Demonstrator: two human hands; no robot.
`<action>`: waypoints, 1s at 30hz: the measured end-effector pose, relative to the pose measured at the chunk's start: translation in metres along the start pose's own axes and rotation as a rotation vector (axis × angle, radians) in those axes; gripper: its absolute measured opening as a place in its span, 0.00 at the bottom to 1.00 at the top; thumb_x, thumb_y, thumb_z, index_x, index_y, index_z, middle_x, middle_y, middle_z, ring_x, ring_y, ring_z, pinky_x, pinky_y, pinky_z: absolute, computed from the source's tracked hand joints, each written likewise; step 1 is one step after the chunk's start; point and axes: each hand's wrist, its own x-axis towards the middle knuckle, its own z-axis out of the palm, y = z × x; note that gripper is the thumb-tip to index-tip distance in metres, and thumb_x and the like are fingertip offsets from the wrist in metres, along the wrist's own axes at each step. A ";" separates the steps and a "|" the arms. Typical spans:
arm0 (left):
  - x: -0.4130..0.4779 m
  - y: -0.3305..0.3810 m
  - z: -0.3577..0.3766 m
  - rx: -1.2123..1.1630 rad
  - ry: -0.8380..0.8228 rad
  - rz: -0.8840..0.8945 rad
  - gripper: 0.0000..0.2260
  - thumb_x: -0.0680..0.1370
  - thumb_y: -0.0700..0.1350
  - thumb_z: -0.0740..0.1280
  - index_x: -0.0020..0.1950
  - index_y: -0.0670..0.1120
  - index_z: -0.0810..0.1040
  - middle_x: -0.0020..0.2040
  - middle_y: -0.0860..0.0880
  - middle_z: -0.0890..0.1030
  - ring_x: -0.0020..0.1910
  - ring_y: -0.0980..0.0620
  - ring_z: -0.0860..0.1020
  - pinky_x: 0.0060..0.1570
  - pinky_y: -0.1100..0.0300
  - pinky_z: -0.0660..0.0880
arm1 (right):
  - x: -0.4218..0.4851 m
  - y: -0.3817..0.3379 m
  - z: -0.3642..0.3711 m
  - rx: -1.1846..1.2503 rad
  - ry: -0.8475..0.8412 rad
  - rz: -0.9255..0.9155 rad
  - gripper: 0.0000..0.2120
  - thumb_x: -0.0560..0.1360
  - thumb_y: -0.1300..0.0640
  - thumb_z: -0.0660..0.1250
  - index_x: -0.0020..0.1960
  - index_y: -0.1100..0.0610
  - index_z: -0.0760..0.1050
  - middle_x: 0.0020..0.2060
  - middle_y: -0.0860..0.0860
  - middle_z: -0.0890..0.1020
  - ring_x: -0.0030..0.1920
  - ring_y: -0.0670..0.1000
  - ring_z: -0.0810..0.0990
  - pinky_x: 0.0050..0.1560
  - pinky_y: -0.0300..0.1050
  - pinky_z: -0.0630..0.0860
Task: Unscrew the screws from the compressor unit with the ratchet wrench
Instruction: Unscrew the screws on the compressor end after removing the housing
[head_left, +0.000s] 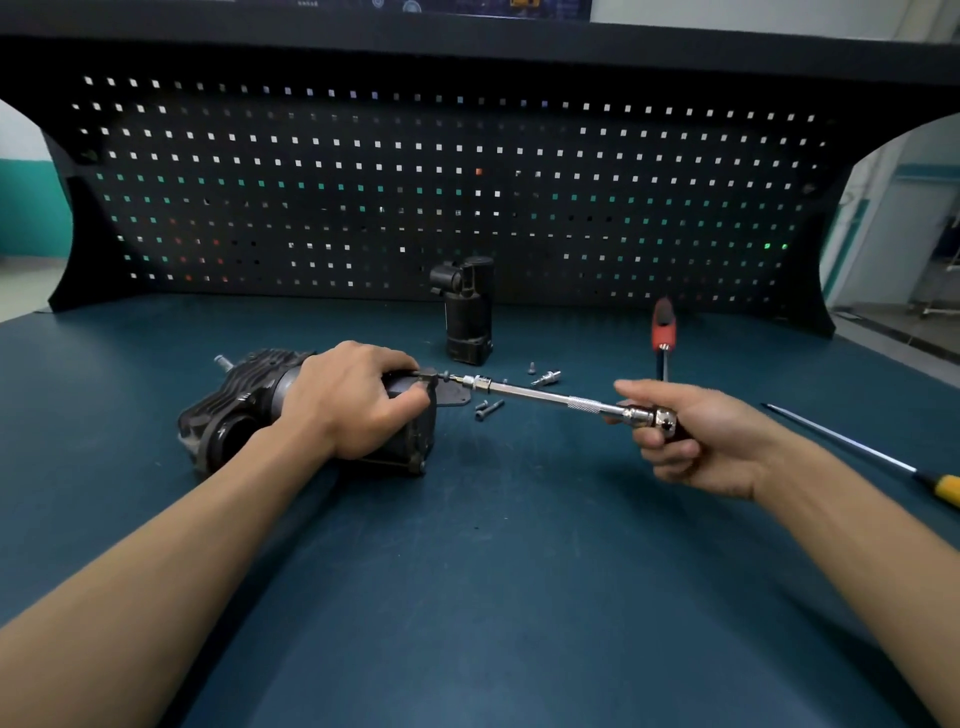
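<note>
The black finned compressor unit (244, 400) lies on its side on the blue mat. My left hand (348, 397) grips its right end from above. My right hand (696, 436) holds the ratchet wrench (649, 415) by its head and dark handle. The wrench's long chrome extension (540, 396) reaches left, and its bit meets a screw (445, 376) on the unit's right face. Two loose black screws (488, 409) lie on the mat just below the extension.
A second black compressor part (467, 312) stands upright behind. A chrome socket (548, 377) and a small screw (531, 368) lie near it. A red-handled screwdriver (663, 332) lies further right, a yellow-handled screwdriver (883, 460) at the right edge. A black pegboard (467, 197) closes the back.
</note>
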 end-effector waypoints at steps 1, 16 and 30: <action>0.001 0.000 0.000 -0.001 -0.010 -0.003 0.28 0.65 0.65 0.51 0.53 0.56 0.83 0.50 0.54 0.85 0.53 0.46 0.79 0.41 0.54 0.66 | -0.002 0.001 0.000 -0.094 0.016 -0.059 0.16 0.62 0.43 0.76 0.38 0.53 0.78 0.26 0.51 0.71 0.20 0.45 0.59 0.22 0.37 0.57; 0.000 -0.002 0.001 0.026 -0.042 0.010 0.29 0.66 0.65 0.50 0.55 0.55 0.81 0.52 0.54 0.84 0.53 0.46 0.79 0.43 0.54 0.67 | 0.004 0.008 -0.009 -0.933 0.247 -0.727 0.17 0.72 0.59 0.77 0.60 0.51 0.83 0.36 0.37 0.83 0.36 0.35 0.77 0.46 0.32 0.75; -0.007 0.005 -0.001 0.029 0.088 0.033 0.26 0.68 0.63 0.53 0.50 0.53 0.84 0.47 0.49 0.85 0.50 0.41 0.80 0.41 0.52 0.72 | -0.001 0.003 -0.013 -0.795 0.125 -0.622 0.18 0.64 0.46 0.80 0.52 0.46 0.81 0.28 0.42 0.73 0.29 0.42 0.69 0.35 0.34 0.70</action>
